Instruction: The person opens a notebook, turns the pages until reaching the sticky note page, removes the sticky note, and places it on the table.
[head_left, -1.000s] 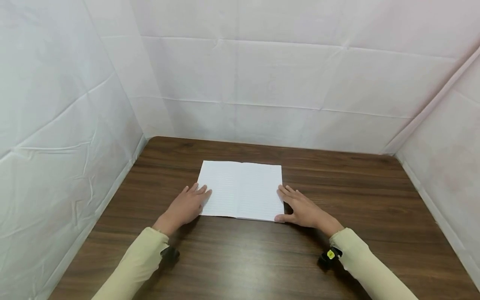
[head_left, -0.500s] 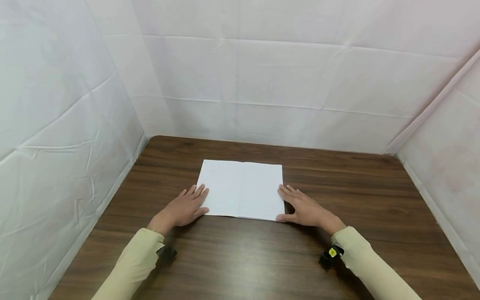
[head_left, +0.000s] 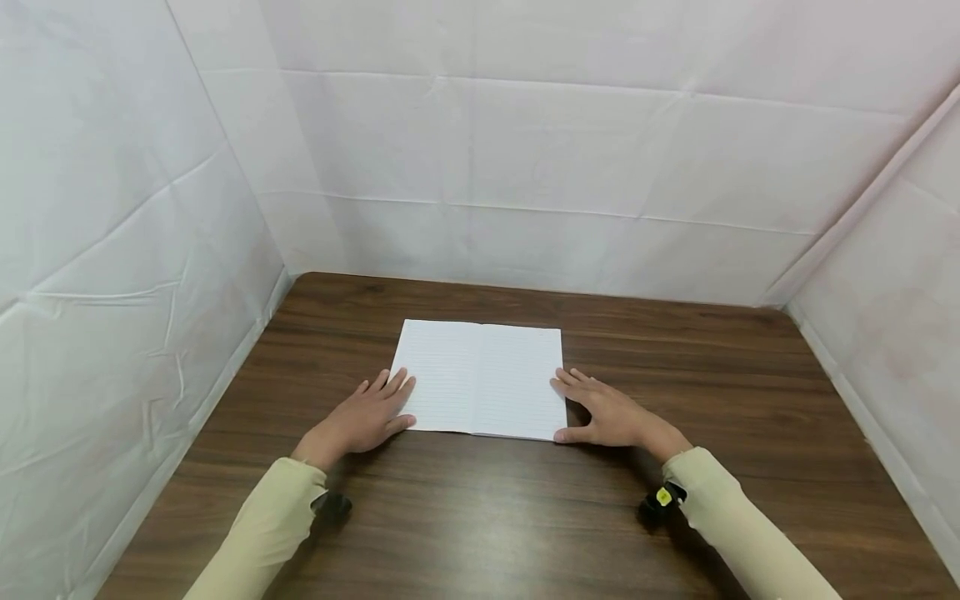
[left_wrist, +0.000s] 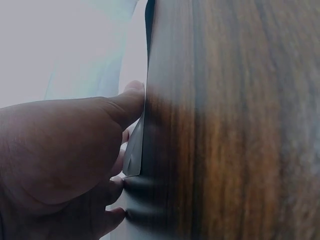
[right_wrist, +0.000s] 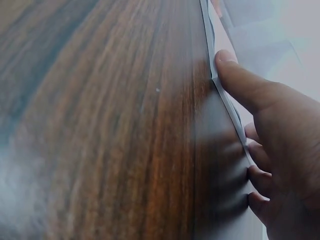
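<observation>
Head view shows an open lined notebook [head_left: 480,379] lying flat near the middle of the dark wooden worktop [head_left: 712,392], with both hands laid at its near corners. What is written on the pages, if anything, is too faint to read, and the spine shows only as a pale crease. The left hand [head_left: 365,419] lies palm down with straight fingers, its fingertips just over the left page's edge; the right hand [head_left: 609,412] lies the same way at the right page's edge, thumb [head_left: 570,434] beside the near right corner. Neither hand grips anything. The left wrist view is close and blurred: the left thumb [left_wrist: 127,102] meets the thin page edge, and the rest of the notebook is cut off. The right wrist view is likewise soft, with the right hand's fingers [right_wrist: 260,177] resting at the paper's rim and the worktop's grain filling the left. White creased sheeting [head_left: 525,150] walls the worktop on three sides. Pale yellow-green sleeves [head_left: 277,521] cover both forearms, and a small dark device with a yellow dot [head_left: 663,497] sits at the right wrist.
</observation>
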